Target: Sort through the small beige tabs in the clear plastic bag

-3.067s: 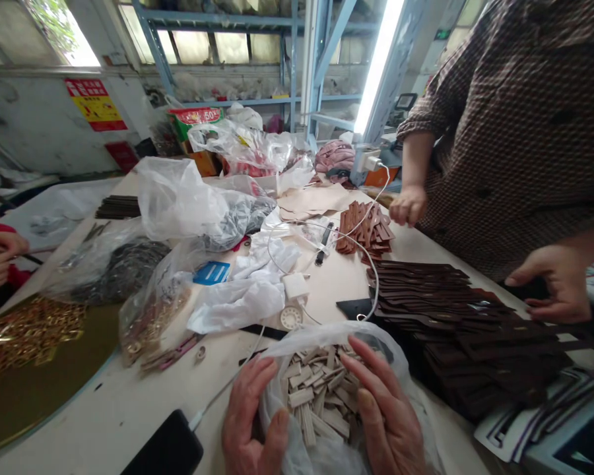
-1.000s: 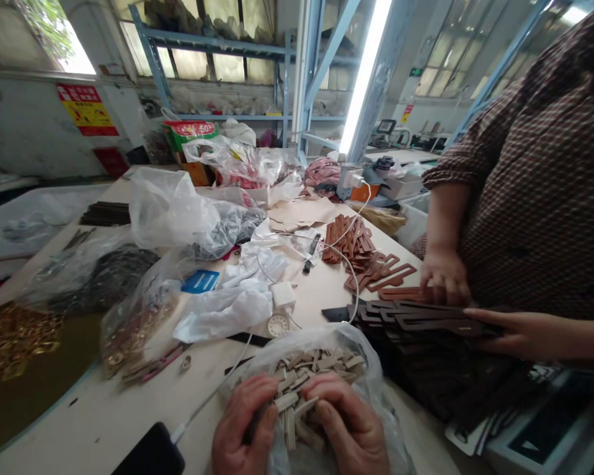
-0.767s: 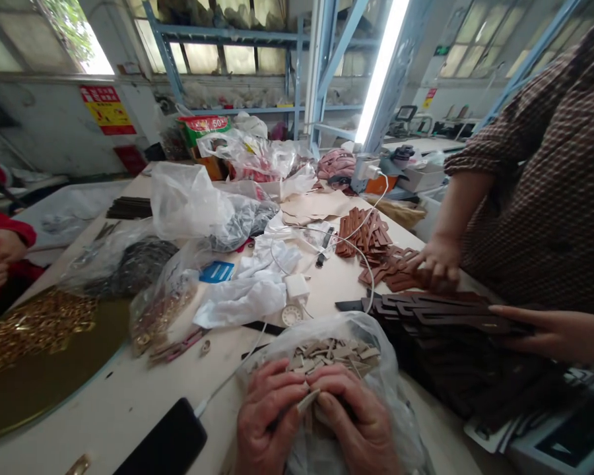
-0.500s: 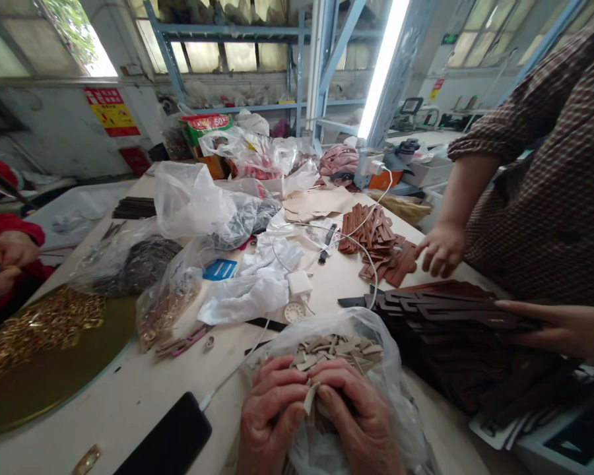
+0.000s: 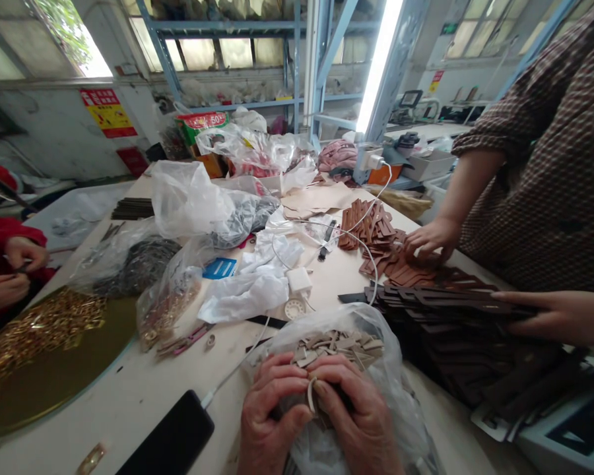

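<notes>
Both the left hand (image 5: 270, 419) and right hand (image 5: 356, 415) pinch one pale strip (image 5: 309, 394) between them, standing upright above the plastic bag (image 5: 376, 369).

wrists cut off (bottom edge), strip (image 5: 311, 394) half-hidden

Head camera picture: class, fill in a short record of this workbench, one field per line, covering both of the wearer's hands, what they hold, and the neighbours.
left hand: pinching a bent beige strip
right hand: gripping the same strip
bag: clear plastic, full of beige strips
phone: black, left of the hands, white cable plugged in
co-worker's hand: on brown leather pieces
</notes>
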`<state>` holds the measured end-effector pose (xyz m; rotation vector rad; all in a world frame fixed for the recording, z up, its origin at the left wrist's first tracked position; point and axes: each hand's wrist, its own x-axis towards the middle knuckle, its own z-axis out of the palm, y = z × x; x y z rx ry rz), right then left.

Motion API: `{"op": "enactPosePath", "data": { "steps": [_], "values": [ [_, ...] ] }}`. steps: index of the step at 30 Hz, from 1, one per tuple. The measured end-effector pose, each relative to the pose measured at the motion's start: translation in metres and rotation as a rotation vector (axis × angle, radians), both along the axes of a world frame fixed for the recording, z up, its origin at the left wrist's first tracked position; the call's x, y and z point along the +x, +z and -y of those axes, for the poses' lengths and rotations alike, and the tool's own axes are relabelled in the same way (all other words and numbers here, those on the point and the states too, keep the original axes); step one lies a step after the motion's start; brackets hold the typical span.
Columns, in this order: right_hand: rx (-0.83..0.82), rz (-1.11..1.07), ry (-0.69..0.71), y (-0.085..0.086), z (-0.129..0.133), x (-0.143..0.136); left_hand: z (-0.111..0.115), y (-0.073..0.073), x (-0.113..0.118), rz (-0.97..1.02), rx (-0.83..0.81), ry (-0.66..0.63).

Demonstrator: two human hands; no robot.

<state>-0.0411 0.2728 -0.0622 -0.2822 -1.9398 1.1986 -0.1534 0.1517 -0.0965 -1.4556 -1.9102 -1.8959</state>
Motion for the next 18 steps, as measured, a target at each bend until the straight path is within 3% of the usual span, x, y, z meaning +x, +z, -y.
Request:
{"op": "enactPosePath", "data": {
  "steps": [18],
  "values": [
    [0.143,0.016,-0.070,-0.0077,0.0024,-0.0057,-0.0059,-0.0059,0.0049,-0.044,-0.002,0.092]
  ]
}}
